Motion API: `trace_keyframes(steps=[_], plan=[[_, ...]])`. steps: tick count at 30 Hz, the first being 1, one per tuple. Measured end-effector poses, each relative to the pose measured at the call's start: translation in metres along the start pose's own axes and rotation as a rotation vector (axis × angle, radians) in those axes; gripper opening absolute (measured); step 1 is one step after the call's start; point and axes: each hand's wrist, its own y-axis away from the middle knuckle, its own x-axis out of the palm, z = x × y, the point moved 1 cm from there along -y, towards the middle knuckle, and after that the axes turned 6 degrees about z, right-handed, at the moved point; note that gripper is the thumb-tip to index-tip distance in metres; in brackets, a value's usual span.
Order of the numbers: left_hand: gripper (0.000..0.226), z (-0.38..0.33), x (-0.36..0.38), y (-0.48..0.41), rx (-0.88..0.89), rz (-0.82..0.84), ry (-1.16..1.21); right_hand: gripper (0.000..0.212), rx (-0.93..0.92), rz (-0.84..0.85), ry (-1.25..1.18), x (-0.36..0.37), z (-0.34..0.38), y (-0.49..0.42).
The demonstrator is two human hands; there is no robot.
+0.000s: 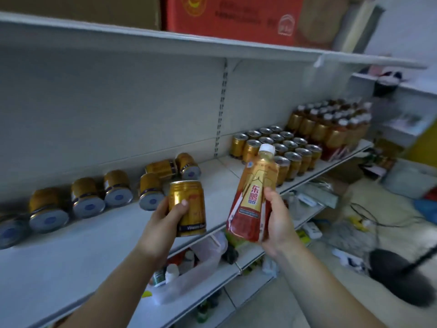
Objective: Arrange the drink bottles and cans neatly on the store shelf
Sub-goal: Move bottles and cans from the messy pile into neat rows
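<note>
The left hand (170, 215) covers the near side of the can (188, 207) – its label reads only in part. The right hand (277, 215) hides the bottle's (254, 197) right edge. At the left edge a fallen can (9, 229) is cut off. The boxes (231, 17) on top run past the frame, print blurred. Floor clutter (354, 223) is too smeared to name – the far bottles' (331, 124) labels too.

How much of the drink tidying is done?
Partly done. Upright cans and bottles stand in neat rows on the shelf. The left hand holds a gold can, the right hand a bottle. The tipped cans are left.
</note>
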Motion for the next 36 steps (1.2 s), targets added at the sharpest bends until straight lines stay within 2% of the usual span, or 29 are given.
trace_keyframes(steps=[8, 13, 15, 18, 20, 24, 28, 30, 34, 36], plan=[[0.061, 0.023, 0.173, -0.046, -0.019, 0.207, -0.056, 0.041, -0.174, -0.142, -0.116, -0.130, 0.105, 0.029], [0.056, 0.044, 0.284, -0.071, -0.018, 0.295, -0.084, 0.095, -0.250, -0.217, -0.071, -0.215, 0.161, 0.034], [0.061, 0.053, 0.319, -0.078, -0.008, 0.300, -0.122, 0.104, -0.270, -0.214, -0.037, -0.241, 0.179, 0.033], [0.071, 0.061, 0.359, -0.089, -0.005, 0.275, -0.185, 0.082, -0.298, -0.227, -0.003, -0.279, 0.201, 0.027], [0.071, 0.063, 0.375, -0.101, -0.006, 0.260, -0.215, 0.076, -0.302, -0.225, 0.041, -0.298, 0.211, 0.016], [0.052, 0.071, 0.393, -0.137, -0.011, 0.221, -0.262, 0.079, -0.280, -0.221, 0.072, -0.324, 0.221, -0.016], [0.059, 0.080, 0.407, -0.186, -0.018, 0.208, -0.294, 0.072, -0.253, -0.239, 0.115, -0.343, 0.228, -0.062], [0.041, 0.085, 0.416, -0.215, -0.003, 0.207, -0.300, 0.069, -0.256, -0.236, 0.156, -0.351, 0.234, -0.088], [0.037, 0.088, 0.438, -0.268, 0.029, 0.199, -0.317, 0.045, -0.246, -0.224, 0.208, -0.370, 0.247, -0.138], [0.032, 0.089, 0.443, -0.288, 0.035, 0.171, -0.340, 0.041, -0.243, -0.197, 0.243, -0.378, 0.256, -0.161]])
